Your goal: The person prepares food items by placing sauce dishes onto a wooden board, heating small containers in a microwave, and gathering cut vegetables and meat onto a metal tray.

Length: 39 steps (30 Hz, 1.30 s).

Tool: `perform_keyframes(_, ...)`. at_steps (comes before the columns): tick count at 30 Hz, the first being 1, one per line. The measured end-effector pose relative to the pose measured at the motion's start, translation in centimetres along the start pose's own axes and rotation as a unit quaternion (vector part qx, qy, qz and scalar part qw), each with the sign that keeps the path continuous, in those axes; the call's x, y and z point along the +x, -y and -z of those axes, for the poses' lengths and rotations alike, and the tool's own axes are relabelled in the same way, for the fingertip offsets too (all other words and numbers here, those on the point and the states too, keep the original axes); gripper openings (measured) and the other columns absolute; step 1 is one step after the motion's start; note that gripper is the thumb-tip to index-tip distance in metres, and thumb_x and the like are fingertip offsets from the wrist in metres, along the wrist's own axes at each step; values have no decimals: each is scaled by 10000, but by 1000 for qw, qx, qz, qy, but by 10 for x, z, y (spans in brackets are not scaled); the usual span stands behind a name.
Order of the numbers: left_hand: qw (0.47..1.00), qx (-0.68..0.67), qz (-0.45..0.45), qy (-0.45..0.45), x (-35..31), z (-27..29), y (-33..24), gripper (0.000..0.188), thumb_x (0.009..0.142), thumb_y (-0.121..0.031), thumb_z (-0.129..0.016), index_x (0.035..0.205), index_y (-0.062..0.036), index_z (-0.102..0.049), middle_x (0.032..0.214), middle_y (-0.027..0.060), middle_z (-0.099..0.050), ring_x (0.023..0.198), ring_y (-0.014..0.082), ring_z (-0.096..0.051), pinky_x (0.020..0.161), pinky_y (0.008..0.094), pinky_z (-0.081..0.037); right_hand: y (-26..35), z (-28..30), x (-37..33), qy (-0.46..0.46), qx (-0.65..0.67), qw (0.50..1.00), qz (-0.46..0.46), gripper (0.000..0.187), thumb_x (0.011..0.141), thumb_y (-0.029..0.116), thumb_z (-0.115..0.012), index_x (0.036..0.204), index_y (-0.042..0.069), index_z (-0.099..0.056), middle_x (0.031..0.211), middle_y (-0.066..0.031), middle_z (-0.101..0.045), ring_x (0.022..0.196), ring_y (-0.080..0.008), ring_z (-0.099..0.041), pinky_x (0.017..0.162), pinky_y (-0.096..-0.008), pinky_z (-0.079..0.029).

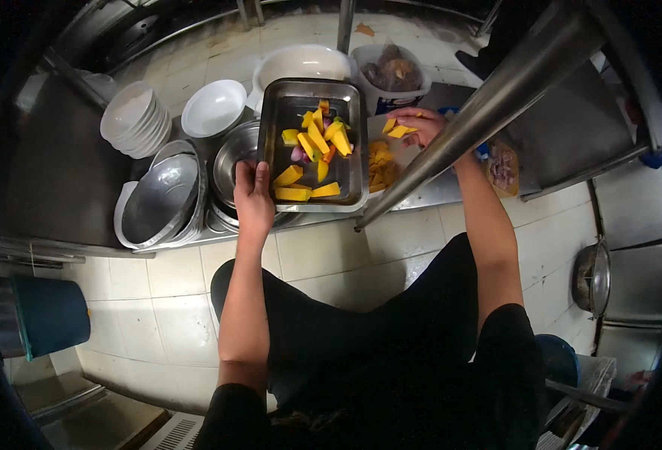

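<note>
My left hand grips the near left rim of a rectangular metal tray, thumb on top of the edge. Yellow pumpkin pieces lie in the tray, with a few small purple-pink pieces among them that look like shallots. To the right of the tray my right hand is closed on a few pumpkin pieces. Below that hand, a heap of more cut pumpkin lies beside the tray; its container is partly hidden.
A slanted metal pole crosses in front of my right wrist. Stacked white bowls, metal basins and a white bowl stand left on the low shelf. A tub stands behind, and a container of pinkish pieces at right.
</note>
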<state>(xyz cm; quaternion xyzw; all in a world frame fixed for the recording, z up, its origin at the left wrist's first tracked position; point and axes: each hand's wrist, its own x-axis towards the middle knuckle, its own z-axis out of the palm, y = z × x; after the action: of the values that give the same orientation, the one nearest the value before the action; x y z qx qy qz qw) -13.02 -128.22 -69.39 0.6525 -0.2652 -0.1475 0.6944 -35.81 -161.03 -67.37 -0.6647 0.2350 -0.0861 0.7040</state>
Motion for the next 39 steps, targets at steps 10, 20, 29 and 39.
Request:
perform_keyframes(10,996,38,-58,50,9,-16,12,211,1047,-196,-562,967,-3,-527,821,45,-543,772,125,-445,712,274,-419,93,-55,7,117,-35,971,207,454,1049,263,-498,1425,10,-486,1468,-180,-516,1366,-296,-493,1098,-448,-422)
perform_keyframes(20,996,-44,19,77,-5,-18,27,134,1046,-189,-556,1006,-61,-545,919,-15,-513,853,101,-451,817,251,-392,-140,208,-23,-233,-539,809,-21,237,875,172,-691,1098,93,-715,977,-78,-710,938,-250,-672,765,-412,-543)
perform_keyframes(29,994,-63,91,27,-15,-5,-9,162,1022,-173,-560,1108,-37,-550,1018,53,-581,944,153,-549,877,299,-453,-223,103,50,-301,-549,779,15,324,976,265,-527,1191,64,-663,1200,-205,-652,1099,-338,-629,981,-428,-484)
perform_keyframes(39,999,33,8,34,21,-24,-34,208,1034,-215,-555,1112,-22,-548,1007,60,-543,951,182,-536,881,340,-446,-176,120,40,-131,-558,818,-32,195,880,155,-679,1004,9,-717,1050,-201,-694,985,-318,-687,903,-452,-540)
